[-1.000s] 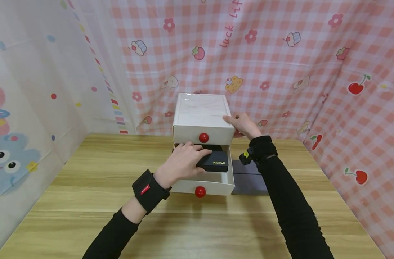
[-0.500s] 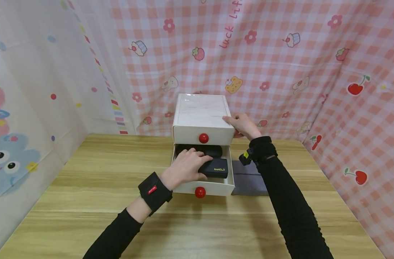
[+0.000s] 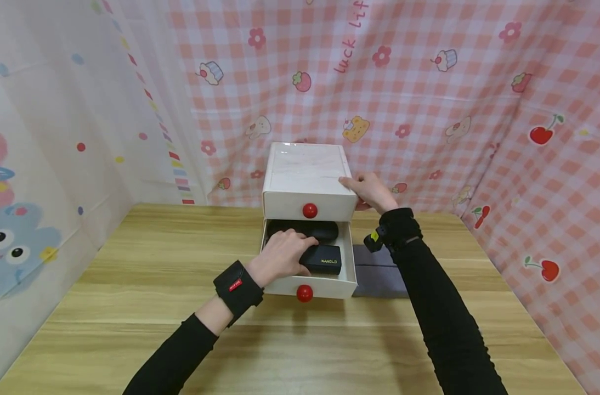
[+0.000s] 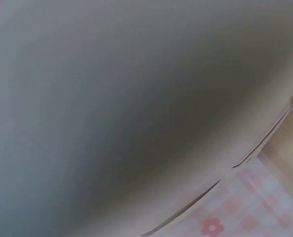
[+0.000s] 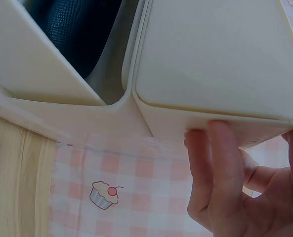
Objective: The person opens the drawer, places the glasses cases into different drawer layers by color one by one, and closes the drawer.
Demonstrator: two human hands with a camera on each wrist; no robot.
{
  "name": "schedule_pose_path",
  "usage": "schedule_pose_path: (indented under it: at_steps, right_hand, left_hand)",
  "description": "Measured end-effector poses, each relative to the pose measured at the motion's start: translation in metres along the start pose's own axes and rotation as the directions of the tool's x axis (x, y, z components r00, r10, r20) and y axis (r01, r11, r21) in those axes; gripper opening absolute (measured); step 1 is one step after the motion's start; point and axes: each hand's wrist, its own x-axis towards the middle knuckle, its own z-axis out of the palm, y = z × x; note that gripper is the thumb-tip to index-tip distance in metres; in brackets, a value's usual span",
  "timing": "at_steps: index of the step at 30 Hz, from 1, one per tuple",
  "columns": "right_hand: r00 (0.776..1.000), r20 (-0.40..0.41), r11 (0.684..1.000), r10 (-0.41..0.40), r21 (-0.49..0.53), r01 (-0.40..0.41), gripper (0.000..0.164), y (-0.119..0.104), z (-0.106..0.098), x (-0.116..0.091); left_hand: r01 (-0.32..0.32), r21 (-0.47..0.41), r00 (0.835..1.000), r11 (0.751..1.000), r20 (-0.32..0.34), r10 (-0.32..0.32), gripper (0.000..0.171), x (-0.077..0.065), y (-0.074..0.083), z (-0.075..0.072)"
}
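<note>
My left hand [image 3: 283, 254] reaches into the pulled-out lower drawer [image 3: 348, 277] of a small white drawer unit [image 3: 307, 170]. It holds a black box with gold lettering [image 3: 321, 259] by its left end, low inside the drawer. Whether the box touches the drawer floor cannot be told. Behind it lies a long black case with rounded ends [image 3: 324, 230], partly covered by the hand. My right hand [image 3: 374, 192] grips the unit's upper right edge, one digit over the top; in the right wrist view its fingers [image 5: 225, 163] press the side wall. A blurred pale surface fills most of the left wrist view.
The upper drawer is closed, with a red round knob [image 3: 310, 210]; another red knob [image 3: 304, 293] is on the lower drawer. A folded grey cloth-like item [image 3: 381, 274] lies right of the unit on the wooden table [image 3: 157, 307]. Patterned curtains [image 3: 300, 109] hang behind.
My left hand has brought the black box lower and nearer the drawer's front, then slightly left. The rounded case behind has come more into view. My right hand has stayed put.
</note>
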Motion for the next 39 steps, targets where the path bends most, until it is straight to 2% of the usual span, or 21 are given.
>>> schedule_pose_path:
  at_steps: [6,11,14,16,18,19,22,25,26,28,29,32,35,39]
  right_hand:
    - [1.000,0.001,1.000,-0.011,-0.012,0.011,0.049,-0.001,0.000,0.000]
    - [1.000,-0.002,1.000,-0.015,-0.010,0.015,0.048,0.000,0.000,0.001]
    - [1.000,0.000,1.000,-0.015,-0.011,0.015,0.049,0.001,0.000,0.001]
    - [1.000,-0.002,1.000,-0.013,-0.011,0.013,0.049,0.001,0.000,0.001]
    - [1.000,-0.004,1.000,-0.013,-0.009,0.013,0.049,0.002,0.001,0.000]
    - [1.000,-0.003,1.000,-0.014,-0.010,0.014,0.049,0.002,0.001,0.000]
    - [1.000,-0.007,1.000,-0.013,-0.008,0.013,0.049,0.001,0.001,0.000]
    - [1.000,-0.007,1.000,-0.013,-0.011,0.013,0.049,0.001,0.002,0.001]
    - [1.000,-0.008,1.000,-0.012,-0.009,0.012,0.049,0.001,0.002,0.001]
    - [1.000,-0.011,1.000,-0.013,-0.007,0.012,0.048,0.000,0.002,0.001]
    - [1.000,-0.012,1.000,-0.014,-0.008,0.014,0.047,0.001,0.001,0.001]
    - [1.000,-0.014,1.000,-0.018,-0.009,0.018,0.046,0.001,0.001,0.001]
    - [1.000,-0.015,1.000,-0.021,-0.012,0.021,0.046,0.001,0.001,0.000]
    - [1.000,-0.015,1.000,-0.024,-0.017,0.024,0.045,0.001,0.001,0.000]
  left_hand:
    - [0.010,-0.061,1.000,0.998,-0.005,-0.010,0.059,-0.001,-0.004,0.004]
    - [-0.018,-0.133,0.999,0.991,-0.038,0.013,0.044,-0.004,-0.003,0.001]
    - [-0.082,-0.149,0.993,0.985,-0.101,0.067,0.035,-0.009,0.001,-0.003]
    - [-0.160,-0.143,0.976,0.977,-0.174,0.135,0.031,-0.013,0.005,-0.004]
    - [-0.249,-0.097,0.943,0.964,-0.251,0.219,0.025,-0.018,0.010,-0.003]
    - [-0.295,-0.056,0.918,0.954,-0.291,0.267,0.022,-0.020,0.013,-0.001]
    - [-0.409,0.102,0.828,0.907,-0.377,0.416,0.017,-0.029,0.019,0.005]
    - [-0.472,0.301,0.731,0.829,-0.393,0.558,0.011,-0.037,0.023,0.015]
    - [-0.481,0.361,0.707,0.799,-0.379,0.597,0.010,-0.040,0.024,0.018]
    - [-0.489,0.453,0.680,0.745,-0.336,0.651,0.012,-0.045,0.024,0.024]
    - [-0.489,0.494,0.676,0.719,-0.307,0.670,0.013,-0.048,0.023,0.027]
    - [-0.492,0.554,0.689,0.672,-0.224,0.689,0.019,-0.055,0.021,0.033]
    - [-0.488,0.587,0.703,0.647,-0.176,0.690,0.021,-0.059,0.019,0.035]
    - [-0.480,0.607,0.699,0.633,-0.171,0.694,0.022,-0.061,0.017,0.034]
